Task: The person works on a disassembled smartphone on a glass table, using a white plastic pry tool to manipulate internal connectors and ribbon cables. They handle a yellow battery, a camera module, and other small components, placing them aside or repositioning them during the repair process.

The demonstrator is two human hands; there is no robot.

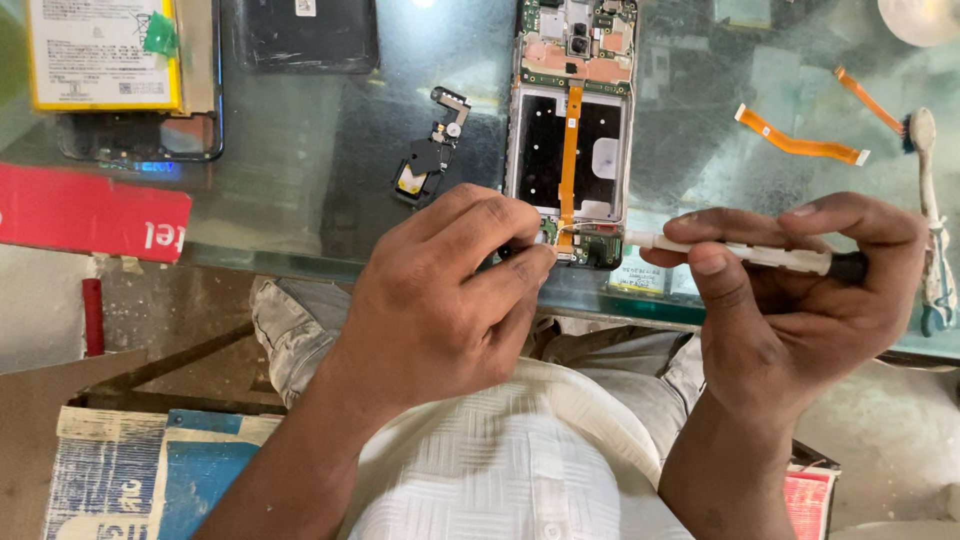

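Our left hand [440, 300] pinches the near end of the opened grey smartphone frame [570, 130]. Our right hand [800, 290] grips a slim white screwdriver [740, 254], shaft lying crosswise, tip leftward at that near end. 1 orange ribbon cable [800, 145] lies farther right.

Bright, even daylight from above; pale glare patches on the clear glass tabletop [300, 190], strongest near the top edge. Soft shadows only. Sharp focus centrally, slight softness and stretch toward corners.
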